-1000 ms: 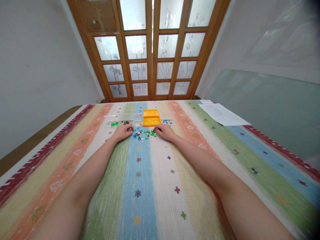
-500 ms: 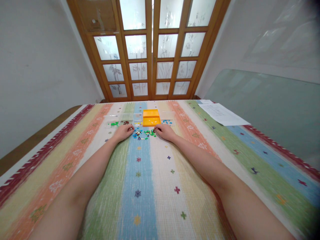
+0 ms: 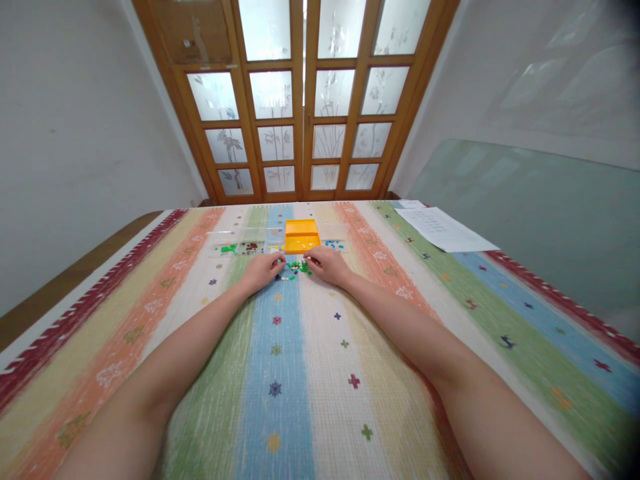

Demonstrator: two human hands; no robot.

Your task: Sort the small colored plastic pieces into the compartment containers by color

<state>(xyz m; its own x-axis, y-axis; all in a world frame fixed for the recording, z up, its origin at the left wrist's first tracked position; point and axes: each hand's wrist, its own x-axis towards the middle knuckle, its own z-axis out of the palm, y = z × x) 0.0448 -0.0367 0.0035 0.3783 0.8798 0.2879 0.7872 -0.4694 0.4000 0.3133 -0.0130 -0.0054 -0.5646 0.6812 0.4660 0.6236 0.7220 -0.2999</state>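
Observation:
A small pile of tiny coloured pieces [image 3: 295, 268] lies on the striped cloth [image 3: 300, 373], far out in front of me. My left hand [image 3: 264, 268] rests palm down on the left part of the pile, fingers curled over it. My right hand [image 3: 324, 263] lies at the pile's right edge, fingertips pinched on the pieces; what they hold is too small to see. Just behind the pile stand an orange tray [image 3: 301, 235] and a row of clear compartments [image 3: 245, 244] with green, dark and blue pieces in them.
A white printed sheet [image 3: 443, 228] lies at the far right of the cloth. A glass pane [image 3: 540, 213] leans along the right side. Wooden doors with frosted panes [image 3: 300, 107] close off the far end.
My left hand has slid to the right onto the pile, covering the blue and dark pieces that showed before. My right hand has hardly moved.

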